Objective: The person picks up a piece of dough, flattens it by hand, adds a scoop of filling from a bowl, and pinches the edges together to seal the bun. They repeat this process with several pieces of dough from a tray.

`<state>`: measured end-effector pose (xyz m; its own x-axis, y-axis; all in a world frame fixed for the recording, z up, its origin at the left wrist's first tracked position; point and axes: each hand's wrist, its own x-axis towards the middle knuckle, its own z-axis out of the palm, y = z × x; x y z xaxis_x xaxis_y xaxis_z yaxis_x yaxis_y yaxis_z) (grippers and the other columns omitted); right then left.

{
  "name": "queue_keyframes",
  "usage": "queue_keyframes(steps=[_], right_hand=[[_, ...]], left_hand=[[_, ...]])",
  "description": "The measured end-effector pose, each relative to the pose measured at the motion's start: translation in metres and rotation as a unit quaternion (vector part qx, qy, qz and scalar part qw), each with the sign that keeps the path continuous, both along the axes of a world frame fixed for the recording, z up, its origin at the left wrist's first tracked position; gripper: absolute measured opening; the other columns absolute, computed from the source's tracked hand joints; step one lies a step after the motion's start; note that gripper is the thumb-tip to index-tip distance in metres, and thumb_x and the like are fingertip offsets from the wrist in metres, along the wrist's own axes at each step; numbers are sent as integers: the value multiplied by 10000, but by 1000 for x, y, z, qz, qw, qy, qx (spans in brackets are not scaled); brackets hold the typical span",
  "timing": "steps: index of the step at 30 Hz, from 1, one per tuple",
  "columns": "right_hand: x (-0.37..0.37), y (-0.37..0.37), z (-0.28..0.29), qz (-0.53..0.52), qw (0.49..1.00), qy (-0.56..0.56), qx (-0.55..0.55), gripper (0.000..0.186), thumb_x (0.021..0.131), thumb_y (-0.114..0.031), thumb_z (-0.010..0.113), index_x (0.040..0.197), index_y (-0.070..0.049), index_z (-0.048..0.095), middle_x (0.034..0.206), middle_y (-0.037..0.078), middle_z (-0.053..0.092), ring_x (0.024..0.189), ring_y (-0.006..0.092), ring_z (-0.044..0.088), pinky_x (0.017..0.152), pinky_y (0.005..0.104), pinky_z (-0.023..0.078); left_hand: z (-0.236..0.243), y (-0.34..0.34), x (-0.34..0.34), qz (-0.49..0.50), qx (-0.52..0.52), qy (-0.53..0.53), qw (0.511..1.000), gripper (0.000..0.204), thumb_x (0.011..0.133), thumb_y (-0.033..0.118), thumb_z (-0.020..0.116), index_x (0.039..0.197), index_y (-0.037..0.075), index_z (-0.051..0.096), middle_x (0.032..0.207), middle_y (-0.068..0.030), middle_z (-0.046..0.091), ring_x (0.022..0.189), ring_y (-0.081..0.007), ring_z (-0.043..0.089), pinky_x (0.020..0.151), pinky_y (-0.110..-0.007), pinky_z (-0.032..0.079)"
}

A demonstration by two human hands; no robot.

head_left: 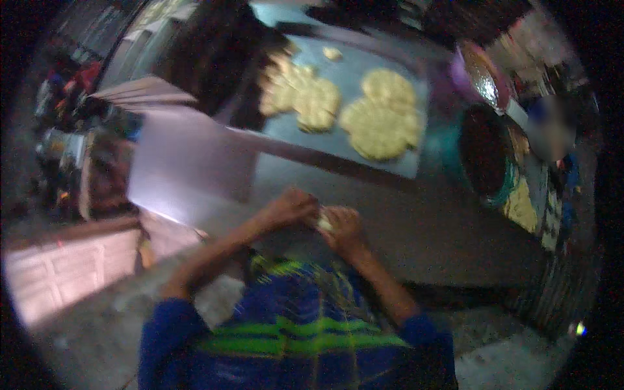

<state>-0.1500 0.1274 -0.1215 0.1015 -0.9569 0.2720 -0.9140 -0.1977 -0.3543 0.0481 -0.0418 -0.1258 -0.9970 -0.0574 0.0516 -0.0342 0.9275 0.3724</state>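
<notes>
In front of my body, my two hands meet above the near edge of the dark table. A small pale lump that looks like dough (324, 223) shows between them. My right hand (346, 229) is closed around it, its fingers curled. My left hand (292, 205) is bent in at the wrist, fingers closed against the same lump. Beyond my hands lies a metal sheet (305, 144) bearing pale yellow shaped dough pieces in a left cluster (302, 94) and a right cluster (383, 123). One small piece (332, 53) sits apart at the far side. The picture is dim and blurred.
At the right stand a teal tub (455, 156) with dark contents and a purple basin (465, 75) with something shiny inside. More yellow dough (522, 207) lies beyond the tub. A bare metal sheet (188, 156) is at the left. Another person (551, 130) is at the far right.
</notes>
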Motion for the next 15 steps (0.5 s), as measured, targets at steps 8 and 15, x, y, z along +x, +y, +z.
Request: queue_keyframes(steps=[8, 15], right_hand=[[8, 33, -34, -48, 987, 152, -23, 749, 743, -609, 722, 1255, -81, 583, 1132, 102, 610, 1020, 336, 602, 857, 529, 501], [-15, -26, 29, 56, 925, 1, 377, 550, 778, -432, 752, 1188, -88, 628, 1126, 152, 656, 1036, 356, 633, 876, 472, 512]], left_hand=[[-23, 12, 8, -77, -146, 162, 973, 464, 872, 299, 587, 1297, 119, 536, 1313, -139, 531, 1181, -282, 537, 936, -465, 445], [-48, 38, -9, 44, 194, 99, 975, 418, 923, 326, 569, 1250, 69, 606, 1156, -181, 614, 1064, -351, 600, 905, -464, 485]])
